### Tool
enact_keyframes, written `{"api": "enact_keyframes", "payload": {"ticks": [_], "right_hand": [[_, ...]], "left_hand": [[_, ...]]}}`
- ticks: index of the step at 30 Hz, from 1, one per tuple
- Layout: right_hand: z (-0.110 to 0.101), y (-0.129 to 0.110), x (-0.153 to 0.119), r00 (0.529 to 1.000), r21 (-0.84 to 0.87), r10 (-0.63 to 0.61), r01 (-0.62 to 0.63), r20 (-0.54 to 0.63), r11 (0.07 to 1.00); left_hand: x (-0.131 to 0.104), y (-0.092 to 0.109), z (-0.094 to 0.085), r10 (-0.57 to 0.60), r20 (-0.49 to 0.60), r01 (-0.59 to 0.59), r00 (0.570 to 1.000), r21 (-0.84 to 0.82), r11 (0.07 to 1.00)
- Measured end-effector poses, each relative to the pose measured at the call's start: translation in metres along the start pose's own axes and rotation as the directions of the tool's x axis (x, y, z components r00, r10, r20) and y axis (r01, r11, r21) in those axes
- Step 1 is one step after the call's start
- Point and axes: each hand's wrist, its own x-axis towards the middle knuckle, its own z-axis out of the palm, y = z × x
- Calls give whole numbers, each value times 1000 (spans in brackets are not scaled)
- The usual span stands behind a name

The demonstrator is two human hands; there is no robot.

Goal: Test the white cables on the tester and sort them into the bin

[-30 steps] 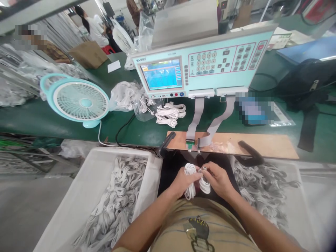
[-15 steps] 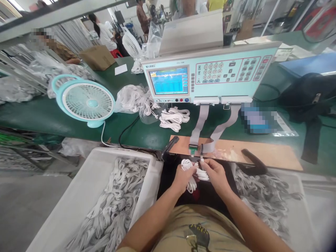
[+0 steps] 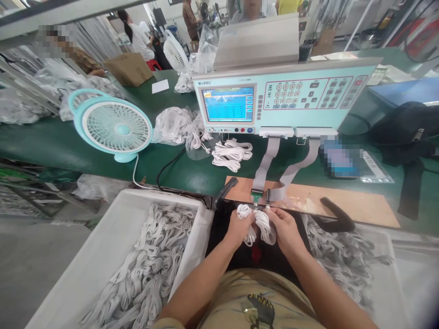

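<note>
My left hand point(image 3: 239, 230) is closed around white coiled cable point(image 3: 244, 211), whose loops stick out above and below the fingers. More white loops point(image 3: 264, 227) hang between the hands, next to my right hand point(image 3: 286, 230). Its thumb and fingers pinch a cable end just below the right connector. In front of my left fingers, a plug meets a small green circuit board point(image 3: 256, 198); whether it is fully seated I cannot tell. Two grey ribbon cables point(image 3: 266, 165) run from these connectors up to a light-blue tester point(image 3: 310, 84) with a lit screen.
White bins of coiled cables stand left point(image 3: 113, 228) and right point(image 3: 394, 274). A wooden board point(image 3: 360, 208) lies along the bench edge, with black clamp-like handles point(image 3: 338, 221) at both sides. A turquoise fan point(image 3: 120, 130) and cable bundles point(image 3: 231, 154) sit on the green bench. People are farther back.
The loops between my hands now hang lower and show more fully. My right hand has shifted slightly, still pinching near the right connector. The whole view has moved a little.
</note>
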Motion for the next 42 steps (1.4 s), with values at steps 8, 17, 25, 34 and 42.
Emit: {"api": "enact_keyframes", "payload": {"ticks": [8, 17, 25, 34, 42], "right_hand": [[-7, 4, 4, 999, -72, -41, 42, 19, 996], [0, -1, 0, 1000, -28, -16, 16, 4, 999], [7, -6, -3, 998, -29, -64, 65, 28, 997], [10, -7, -3, 997, -14, -80, 80, -6, 997], [12, -6, -3, 997, 16, -76, 76, -18, 997]], "left_hand": [[2, -6, 8, 38, -71, -49, 997, -166, 985], [-4, -9, 18, -37, -176, -25, 984, -335, 942], [3, -14, 10, 58, -101, -81, 993, -249, 965], [4, 4, 17, -19, -45, 9, 999, -213, 977], [-1, 8, 21, 4, -67, -20, 998, -241, 970]]}}
